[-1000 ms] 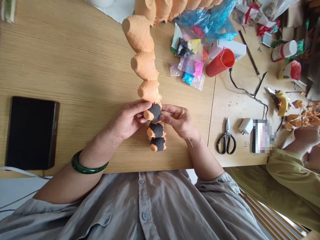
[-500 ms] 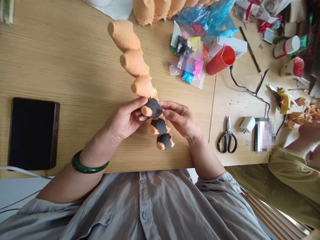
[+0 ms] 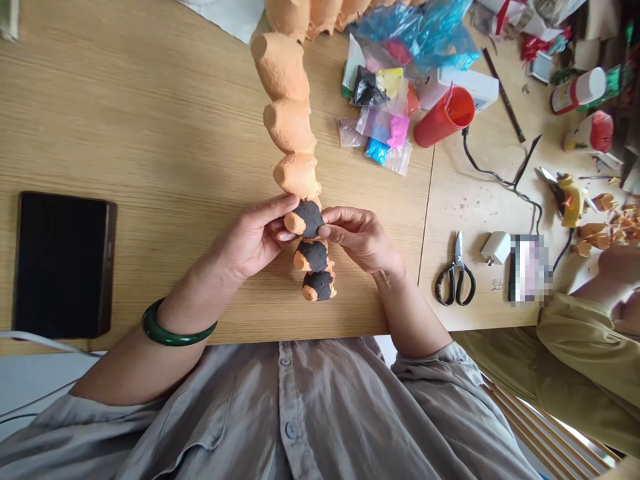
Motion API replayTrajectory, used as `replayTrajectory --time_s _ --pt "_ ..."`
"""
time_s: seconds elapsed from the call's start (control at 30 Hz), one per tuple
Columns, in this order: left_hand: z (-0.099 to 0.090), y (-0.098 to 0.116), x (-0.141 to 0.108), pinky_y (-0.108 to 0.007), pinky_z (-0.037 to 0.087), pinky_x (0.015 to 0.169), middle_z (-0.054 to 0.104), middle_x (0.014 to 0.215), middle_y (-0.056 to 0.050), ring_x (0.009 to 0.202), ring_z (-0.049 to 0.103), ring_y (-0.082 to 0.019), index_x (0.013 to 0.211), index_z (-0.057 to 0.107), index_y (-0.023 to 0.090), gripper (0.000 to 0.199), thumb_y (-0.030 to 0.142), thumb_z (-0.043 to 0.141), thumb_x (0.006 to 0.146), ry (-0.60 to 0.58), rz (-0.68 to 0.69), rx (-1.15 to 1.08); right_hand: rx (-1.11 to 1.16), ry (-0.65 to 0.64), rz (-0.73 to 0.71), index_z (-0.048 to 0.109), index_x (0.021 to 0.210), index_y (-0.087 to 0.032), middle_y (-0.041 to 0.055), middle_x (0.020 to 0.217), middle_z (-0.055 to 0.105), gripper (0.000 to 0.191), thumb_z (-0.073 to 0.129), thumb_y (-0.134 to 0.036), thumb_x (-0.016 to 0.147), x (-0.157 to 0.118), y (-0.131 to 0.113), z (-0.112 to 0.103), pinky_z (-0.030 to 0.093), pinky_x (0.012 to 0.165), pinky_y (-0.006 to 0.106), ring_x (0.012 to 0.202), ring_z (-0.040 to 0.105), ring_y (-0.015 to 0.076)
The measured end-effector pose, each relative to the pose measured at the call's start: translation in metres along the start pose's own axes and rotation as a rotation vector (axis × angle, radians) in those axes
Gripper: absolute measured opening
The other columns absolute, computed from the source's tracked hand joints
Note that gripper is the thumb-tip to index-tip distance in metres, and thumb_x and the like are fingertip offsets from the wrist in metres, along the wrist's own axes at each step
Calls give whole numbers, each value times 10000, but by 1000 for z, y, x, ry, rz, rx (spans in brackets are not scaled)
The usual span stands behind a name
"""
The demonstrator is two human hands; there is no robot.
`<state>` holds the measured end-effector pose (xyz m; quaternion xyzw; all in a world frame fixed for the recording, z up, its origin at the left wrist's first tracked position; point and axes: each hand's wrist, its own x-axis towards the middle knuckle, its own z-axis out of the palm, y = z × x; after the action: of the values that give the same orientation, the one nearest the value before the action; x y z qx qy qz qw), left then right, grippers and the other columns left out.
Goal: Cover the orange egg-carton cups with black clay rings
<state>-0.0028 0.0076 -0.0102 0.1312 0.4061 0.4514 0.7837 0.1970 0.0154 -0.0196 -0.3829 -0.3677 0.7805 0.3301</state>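
Left hand (image 3: 255, 237) and right hand (image 3: 363, 239) grasp a lumpy orange piece (image 3: 294, 127), partly black, at center frame; scissors (image 3: 457, 261) rest on the counter (image 3: 125, 133) at right.

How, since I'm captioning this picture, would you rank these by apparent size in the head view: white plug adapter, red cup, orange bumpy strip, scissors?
1. Orange bumpy strip, clearly largest
2. Red cup and scissors, too alike to rank
3. White plug adapter, smallest
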Motion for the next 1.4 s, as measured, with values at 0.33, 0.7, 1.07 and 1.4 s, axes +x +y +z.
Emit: replayTrajectory --time_s 0.33,0.7,1.07,1.4 --pt "6 3 -2 -178 314 464 484 598 52 504 381 -21 695 651 142 320 196 894 895 67 -45 -58 7 -64 26 940 1020 -264 8 908 873 421 1061 -550 736 0 0 -6 682 990 357 915 816 188" --pt "5 -2 1 -119 455 516 585 667 34 547 444 -23 746 747 115 194 113 925 822 52 93 -46 -45 118 -22 876 1110 -269 22 1067 888 428 951 -589 835 3 -6 -13 683 996 344 1011 833 208" --pt "-5 -11 8 -208 417 457 599 634 12 511 479 -70 751 805 139 308 369 1008 728 39 234 269 -748 247 -354 795 1414 -275 80 1220 851 573 846 -607 951 3 15 -11 684 856 384 980 761 219" --pt "-3 7 3 -250 639 701 774 871 -72 709 714 -133 1029 824 127 470 590 738 1046 224 292 86 -1031 392 -499 836 1286 -240 88 1167 787 419 839 -526 980 5 14 -11 604 691 343 840 689 173"
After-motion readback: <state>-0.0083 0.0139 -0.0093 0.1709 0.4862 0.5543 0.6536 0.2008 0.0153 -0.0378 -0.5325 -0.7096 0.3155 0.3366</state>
